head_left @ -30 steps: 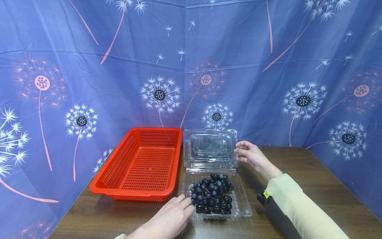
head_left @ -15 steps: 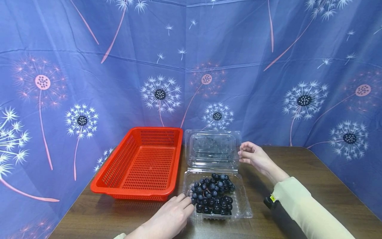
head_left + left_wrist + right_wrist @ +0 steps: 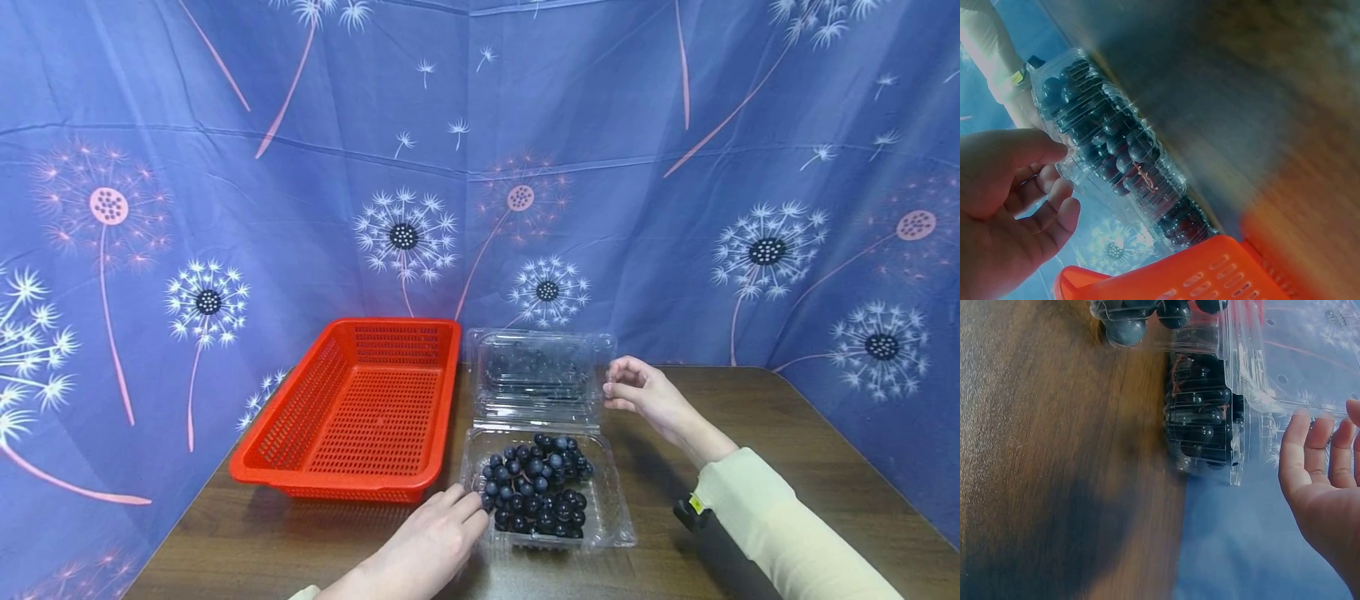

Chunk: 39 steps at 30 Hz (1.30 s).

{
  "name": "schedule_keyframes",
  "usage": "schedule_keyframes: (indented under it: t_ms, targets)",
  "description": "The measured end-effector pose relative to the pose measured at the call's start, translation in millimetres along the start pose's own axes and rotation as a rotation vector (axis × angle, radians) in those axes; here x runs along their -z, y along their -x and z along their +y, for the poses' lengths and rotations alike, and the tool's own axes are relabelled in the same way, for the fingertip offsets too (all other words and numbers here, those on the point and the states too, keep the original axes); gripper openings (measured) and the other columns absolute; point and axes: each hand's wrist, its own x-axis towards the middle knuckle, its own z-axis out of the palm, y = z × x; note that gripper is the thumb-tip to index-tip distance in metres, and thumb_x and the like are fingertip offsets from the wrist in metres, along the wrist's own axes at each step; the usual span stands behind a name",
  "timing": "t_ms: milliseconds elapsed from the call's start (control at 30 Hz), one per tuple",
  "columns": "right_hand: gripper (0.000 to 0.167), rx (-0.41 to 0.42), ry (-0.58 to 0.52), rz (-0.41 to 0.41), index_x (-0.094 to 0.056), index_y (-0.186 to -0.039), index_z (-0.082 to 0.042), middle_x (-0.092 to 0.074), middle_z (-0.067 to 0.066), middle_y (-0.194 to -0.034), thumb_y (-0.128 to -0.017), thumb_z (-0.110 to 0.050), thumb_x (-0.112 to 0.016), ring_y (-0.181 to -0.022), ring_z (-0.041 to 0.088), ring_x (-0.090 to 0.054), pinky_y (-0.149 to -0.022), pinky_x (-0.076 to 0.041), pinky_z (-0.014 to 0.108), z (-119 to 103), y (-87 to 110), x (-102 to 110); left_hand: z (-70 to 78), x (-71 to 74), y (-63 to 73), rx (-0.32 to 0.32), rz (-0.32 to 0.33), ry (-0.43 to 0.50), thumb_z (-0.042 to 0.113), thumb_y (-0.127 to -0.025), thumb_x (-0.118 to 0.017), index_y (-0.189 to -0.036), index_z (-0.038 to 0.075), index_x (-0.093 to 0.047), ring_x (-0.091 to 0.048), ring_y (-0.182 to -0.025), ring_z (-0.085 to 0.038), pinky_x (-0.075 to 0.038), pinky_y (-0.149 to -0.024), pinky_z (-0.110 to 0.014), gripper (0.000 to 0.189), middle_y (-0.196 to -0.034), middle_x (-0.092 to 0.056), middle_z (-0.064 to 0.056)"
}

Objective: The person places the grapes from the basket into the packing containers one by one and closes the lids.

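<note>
Dark grapes (image 3: 536,483) lie in the base of a clear plastic clamshell box (image 3: 617,529). Its clear lid (image 3: 534,412), hinged at the back, stands raised behind the base. My left hand (image 3: 438,533) is at the base's near left side; in the left wrist view, its thumb (image 3: 1054,150) and bent fingers grip the rim. At the lid's right edge, my right hand (image 3: 648,400) holds on with thumb and curved fingertips. The right wrist view shows these fingers (image 3: 1297,437) right at the lid edge. More dark grapes (image 3: 1204,419) show beyond the box there.
A red perforated basket (image 3: 378,483) stands left of the box, with bare mesh bottom. Both sit on a brown wooden table (image 3: 810,450). A blue dandelion-print cloth (image 3: 637,208) hangs close behind. A black device (image 3: 692,512) is worn at the right wrist.
The right hand has moved slightly to the right and the lid's top edge has shifted right with it, its tilt changing a little. The left hand and the basket hold their places.
</note>
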Motion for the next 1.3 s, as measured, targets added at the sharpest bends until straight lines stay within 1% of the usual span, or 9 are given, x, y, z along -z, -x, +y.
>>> schedule_keyframes:
  t_ms: [100, 300, 500, 667, 767, 833, 1067, 1200, 1300]
  targets:
    - [0.017, 0.012, -0.008, 0.000, -0.047, -0.100, -0.002, -0.056, -0.003, -0.091, -0.088, 0.002, -0.057, -0.085, 0.012, -0.061, -0.081, -0.054, 0.035, 0, 0.3, 1, 0.3, -0.8, -1.5, 0.001, 0.008, -0.019, 0.015, -0.063, -0.073, -0.081, 0.018, -0.058, -0.049, -0.077, -0.013, -0.041, -0.064, -0.026, 0.024, -0.084, -0.053, 0.006]
    - [0.017, 0.041, -0.001, 0.004, -0.049, -0.097, -0.007, -0.056, -0.004, -0.091, -0.087, 0.003, -0.058, -0.086, 0.011, -0.060, -0.081, -0.054, 0.036, 0, 1.8, 0, 1.6, -0.8, -3.2, 0.001, -0.008, -0.036, 0.016, -0.069, -0.069, -0.081, 0.019, -0.059, -0.048, -0.077, -0.012, -0.040, -0.061, -0.024, 0.017, -0.084, -0.054, 0.007]
    - [0.014, 0.097, 0.056, -0.001, -0.050, -0.096, -0.005, -0.055, 0.001, -0.095, -0.087, 0.002, -0.059, -0.085, 0.010, -0.058, -0.080, -0.054, 0.035, 2, 5.7, 0, 1.3, -0.8, -3.1, -0.006, 0.010, -0.028, 0.016, -0.069, -0.067, -0.080, 0.018, -0.057, -0.048, -0.075, -0.012, -0.038, -0.059, -0.024, 0.014, -0.082, -0.052, 0.007]
    - [0.014, 0.146, 0.104, -0.019, -0.049, -0.095, 0.000, -0.056, 0.001, -0.092, -0.087, 0.004, -0.059, -0.084, 0.010, -0.060, -0.079, -0.054, 0.037, 2, 11.4, -1, 0.0, 0.4, -3.2, -0.023, 0.040, -0.027, 0.018, -0.070, -0.068, -0.079, 0.019, -0.055, -0.048, -0.074, -0.012, -0.036, -0.059, -0.022, 0.016, -0.081, -0.050, 0.007]
    - [0.014, 0.178, 0.119, -0.033, -0.049, -0.095, 0.001, -0.057, -0.001, -0.090, -0.086, 0.004, -0.059, -0.084, 0.010, -0.061, -0.077, -0.055, 0.034, 2, 14.2, -1, -1.5, 3.4, -4.9, -0.021, 0.054, -0.030, 0.019, -0.068, -0.068, -0.079, 0.019, -0.054, -0.048, -0.074, -0.012, -0.036, -0.059, -0.022, 0.017, -0.081, -0.050, 0.006]
    - [0.014, 0.192, 0.122, -0.040, -0.049, -0.094, 0.001, -0.057, -0.001, -0.089, -0.085, 0.005, -0.060, -0.084, 0.011, -0.062, -0.077, -0.055, 0.032, 2, 15.8, -2, -2.6, 6.2, -6.7, -0.010, 0.063, -0.040, 0.019, -0.068, -0.068, -0.080, 0.018, -0.055, -0.048, -0.074, -0.012, -0.036, -0.059, -0.022, 0.018, -0.081, -0.050, 0.006]
    - [0.014, 0.210, 0.172, -0.030, -0.049, -0.090, 0.001, -0.056, -0.001, -0.090, -0.085, 0.005, -0.061, -0.085, 0.011, -0.063, -0.078, -0.054, 0.032, 4, 21.7, -1, -4.5, 15.4, -12.9, 0.078, 0.081, -0.032, 0.018, -0.067, -0.070, -0.084, 0.016, -0.057, -0.050, -0.077, -0.014, -0.037, -0.061, -0.025, 0.022, -0.085, -0.053, 0.005]
    - [0.014, 0.234, 0.224, -0.039, -0.050, -0.090, 0.002, -0.056, -0.002, -0.089, -0.084, 0.004, -0.063, -0.083, 0.009, -0.061, -0.075, -0.053, 0.029, 4, 24.3, -1, -6.8, 18.7, -17.6, 0.111, 0.146, -0.018, 0.015, -0.067, -0.069, -0.085, 0.015, -0.057, -0.050, -0.075, -0.015, -0.038, -0.062, -0.028, 0.021, -0.084, -0.054, 0.005]
    - [0.014, 0.260, 0.263, -0.058, -0.051, -0.090, 0.004, -0.058, -0.002, -0.088, -0.083, 0.005, -0.063, -0.083, 0.010, -0.061, -0.073, -0.051, 0.025, 4, 25.9, -1, -9.3, 21.3, -22.1, 0.120, 0.203, -0.022, 0.012, -0.071, -0.064, -0.085, 0.013, -0.057, -0.051, -0.074, -0.016, -0.038, -0.061, -0.028, 0.016, -0.084, -0.054, 0.004]
